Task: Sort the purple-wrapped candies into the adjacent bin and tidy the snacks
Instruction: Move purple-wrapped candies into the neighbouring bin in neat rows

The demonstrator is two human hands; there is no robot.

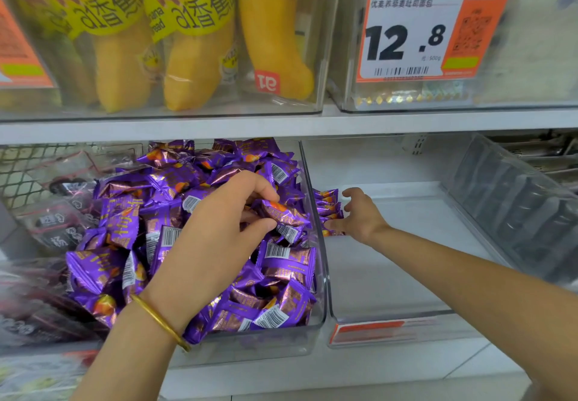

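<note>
A clear bin (322, 275) on the lower shelf is heaped with purple-wrapped candies (175, 200). My left hand (215, 232), a gold bangle on its wrist, lies on the heap and pinches one purple candy (283, 213) between thumb and fingers. The adjacent clear bin (391, 316) to the right holds a short row of purple candies (328, 210) against its left wall. My right hand (356, 216) reaches into that bin, its thumb touching the row and its fingers spread and loosely bent.
Dark-wrapped snacks (53, 222) fill the bin on the left. An angled clear bin (516, 210) with dark packets stands at the right. On the shelf above stand yellow banana-bread packs (194, 41) and a 12.8 price tag (416, 31).
</note>
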